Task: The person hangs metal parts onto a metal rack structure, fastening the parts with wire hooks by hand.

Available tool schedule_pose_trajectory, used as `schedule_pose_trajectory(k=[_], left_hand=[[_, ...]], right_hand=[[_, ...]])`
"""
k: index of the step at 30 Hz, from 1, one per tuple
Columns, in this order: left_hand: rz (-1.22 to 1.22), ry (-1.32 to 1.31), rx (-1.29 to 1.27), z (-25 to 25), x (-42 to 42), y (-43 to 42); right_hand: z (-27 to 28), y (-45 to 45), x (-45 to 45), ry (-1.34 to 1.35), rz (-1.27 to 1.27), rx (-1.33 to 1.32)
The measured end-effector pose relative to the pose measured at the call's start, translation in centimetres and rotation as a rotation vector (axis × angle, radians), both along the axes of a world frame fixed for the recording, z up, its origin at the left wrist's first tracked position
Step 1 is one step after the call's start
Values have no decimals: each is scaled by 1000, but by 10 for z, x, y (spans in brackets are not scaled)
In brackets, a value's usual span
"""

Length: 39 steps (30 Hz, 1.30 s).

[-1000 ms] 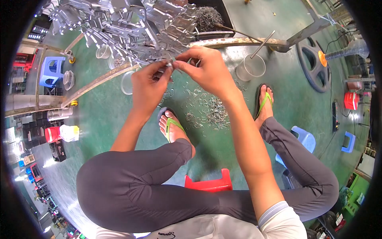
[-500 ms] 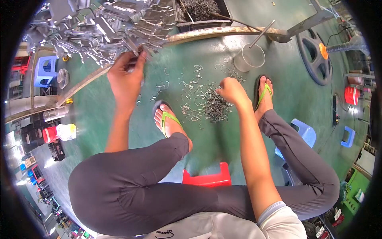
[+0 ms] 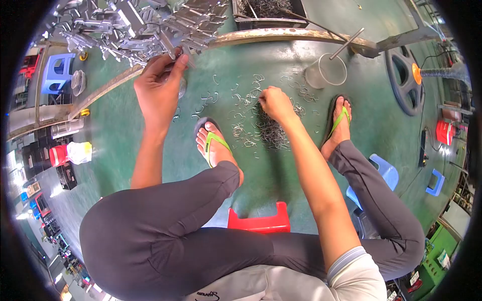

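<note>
My left hand is raised at the lower edge of a heap of shiny metal brackets. Its thumb and forefinger pinch a small metal bracket, partly covered by the fingers. Over the floor between the feet, my right hand is closed, fingertips pressed together at the upper left of a pile of small curved wire hooks. Whatever is in those fingertips is too small to make out. More loose hooks lie scattered left of the pile.
A clear plastic cup with a rod in it stands beyond my right hand. A worn metal frame bar crosses in front, with a black bin of wire pieces behind. A red stool and a black wheel-shaped base are nearby.
My right hand has moved left across the wire pile to its upper left side, fingers still closed. My left hand stays by the brackets in a pinch. The view has shifted slightly.
</note>
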<state>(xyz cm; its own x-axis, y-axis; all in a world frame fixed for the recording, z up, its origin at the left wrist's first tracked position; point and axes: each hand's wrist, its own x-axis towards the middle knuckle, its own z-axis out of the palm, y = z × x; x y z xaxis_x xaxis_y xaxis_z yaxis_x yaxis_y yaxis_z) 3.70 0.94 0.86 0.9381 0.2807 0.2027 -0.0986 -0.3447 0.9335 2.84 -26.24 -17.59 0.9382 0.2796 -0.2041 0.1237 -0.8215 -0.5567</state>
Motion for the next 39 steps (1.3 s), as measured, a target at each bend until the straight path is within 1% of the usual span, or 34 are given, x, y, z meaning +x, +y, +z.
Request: schedule_pose_trajectory(k=[4,7,8,11,14,17,20,21,23,26,29,33,37,39], left_hand=[[-12,-20,-18,-2,-1,-1],[-37,19,-23,1,-4,-1],[-32,12,-40,0,-4,-2],[-26,2,-89,-3,-4,-5],[-37,16,-120,0,-6,-10],[-54,29,-121,2,-7,-11],[-56,52,-121,7,-10,-11],[-61,47,-123,6,-11,-11],[-59,44,-136,6,-11,-13],[-50,56,-156,7,-13,-19],[-51,72,-135,9,-14,-18],[-39,81,-127,8,-16,-15],[-33,60,-160,6,-16,-15],[-54,89,-124,6,-16,-12]], right_hand=[[-17,5,7,-73,184,-99],[-20,-1,7,-139,121,-130],[-20,-4,7,-113,101,-105],[-15,-4,3,-60,116,-98],[-25,-4,0,-103,160,-62],[-14,-5,0,-136,96,51],[-13,-23,11,-16,-7,-72],[-9,-26,15,16,-86,-76],[-3,-32,17,3,-124,-75],[-5,-31,15,-24,-35,20],[-14,-16,16,-130,20,73],[-24,-6,23,-13,94,-58],[-24,-9,23,-10,109,-75],[-19,-10,24,-2,104,-65]])
